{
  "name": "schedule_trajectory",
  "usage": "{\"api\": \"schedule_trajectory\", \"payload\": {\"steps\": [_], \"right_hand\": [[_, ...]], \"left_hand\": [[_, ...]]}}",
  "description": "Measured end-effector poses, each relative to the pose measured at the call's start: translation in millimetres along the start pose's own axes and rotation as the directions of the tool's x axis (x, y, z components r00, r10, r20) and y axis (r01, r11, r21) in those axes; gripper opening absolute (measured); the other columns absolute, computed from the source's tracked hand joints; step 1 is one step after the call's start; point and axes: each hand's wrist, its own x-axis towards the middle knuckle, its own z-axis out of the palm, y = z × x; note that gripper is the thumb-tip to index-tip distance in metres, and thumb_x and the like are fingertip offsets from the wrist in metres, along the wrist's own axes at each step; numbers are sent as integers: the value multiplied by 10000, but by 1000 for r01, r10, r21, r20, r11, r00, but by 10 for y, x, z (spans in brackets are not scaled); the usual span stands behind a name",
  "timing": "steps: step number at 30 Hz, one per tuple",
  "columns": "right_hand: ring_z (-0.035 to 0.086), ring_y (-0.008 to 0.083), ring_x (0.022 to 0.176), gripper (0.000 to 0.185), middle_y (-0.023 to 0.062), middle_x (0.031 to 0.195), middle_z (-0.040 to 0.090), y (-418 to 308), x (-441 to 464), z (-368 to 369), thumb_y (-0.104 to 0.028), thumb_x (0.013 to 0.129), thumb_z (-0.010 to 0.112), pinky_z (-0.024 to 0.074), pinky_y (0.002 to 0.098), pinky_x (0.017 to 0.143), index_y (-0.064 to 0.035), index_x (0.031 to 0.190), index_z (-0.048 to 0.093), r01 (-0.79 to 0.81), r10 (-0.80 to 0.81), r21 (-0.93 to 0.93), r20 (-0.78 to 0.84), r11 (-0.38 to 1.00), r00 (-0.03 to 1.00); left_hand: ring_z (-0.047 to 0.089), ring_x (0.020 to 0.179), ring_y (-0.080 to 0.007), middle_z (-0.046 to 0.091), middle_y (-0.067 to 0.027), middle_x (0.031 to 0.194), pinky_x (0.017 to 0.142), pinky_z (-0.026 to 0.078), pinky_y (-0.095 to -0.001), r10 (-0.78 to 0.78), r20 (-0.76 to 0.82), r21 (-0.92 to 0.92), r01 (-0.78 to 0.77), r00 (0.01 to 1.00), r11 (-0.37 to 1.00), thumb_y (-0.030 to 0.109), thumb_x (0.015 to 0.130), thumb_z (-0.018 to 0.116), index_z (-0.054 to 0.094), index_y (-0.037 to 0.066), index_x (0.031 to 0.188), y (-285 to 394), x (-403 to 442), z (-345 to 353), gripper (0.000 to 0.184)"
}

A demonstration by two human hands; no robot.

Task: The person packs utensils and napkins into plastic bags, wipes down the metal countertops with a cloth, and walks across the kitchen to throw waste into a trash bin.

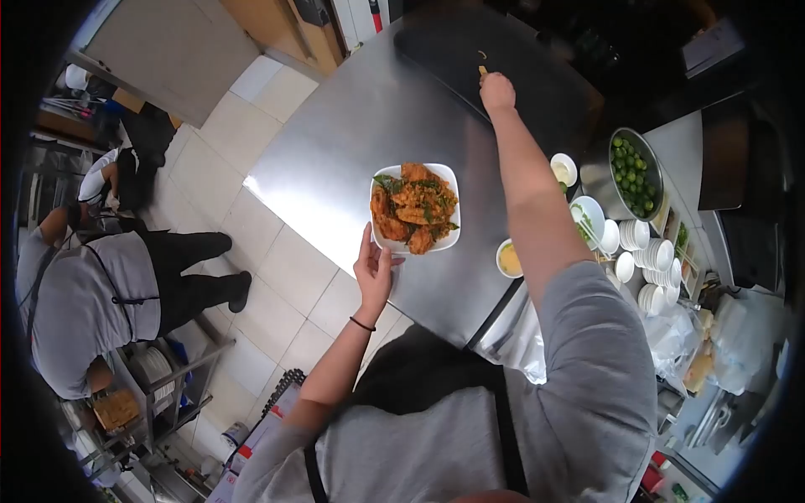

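My left hand (375, 270) is at the near left corner of a white square bowl (453, 180), its fingers against the rim and side. Fried, golden-brown pieces with green leaves (414, 208) fill the bowl. Reaching far forward, my right hand (498, 90) is closed over the dark board (453, 59) at the back of the steel table. A small yellowish-tan piece (483, 70) sticks out past its fingers; its kind is too small to tell. Just beyond lies or hangs a thin, pale curved bit (482, 55).
Right of the steel table (335, 142) stand a metal bowl of green limes (635, 172), small white bowls (563, 170), stacked white dishes (658, 254) and a cup of yellow sauce (508, 260). A co-worker (101, 293) bends over a cart at left; another person (105, 180) is behind.
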Motion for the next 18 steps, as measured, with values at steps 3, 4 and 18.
{"api": "schedule_trajectory", "payload": {"steps": [3,4,18], "right_hand": [[586,339,845,157,188,842,598,-140,-113,-634,-89,799,453,474,411,747,-12,833,585,92,-41,216,-228,972,973],[584,340,842,146,188,831,597,-109,-228,-641,-85,792,455,472,413,740,-13,811,580,102,-46,225,-241,969,969],[588,313,805,135,161,828,606,-763,-1394,-1337,-130,753,546,472,386,718,-17,787,613,590,-625,280,49,757,779]], "left_hand": [[566,859,-149,550,-111,980,645,524,-261,97,18,11,-97,995,995,38,859,436,184,4,1338,-50,226,23,542],[567,847,-147,550,-108,972,637,522,-258,85,15,27,-85,996,996,34,858,435,188,2,1337,-67,152,11,539],[568,734,-143,526,-65,824,697,521,-287,-99,40,-176,104,994,979,63,854,448,229,-35,1312,-40,86,-109,517]]}}
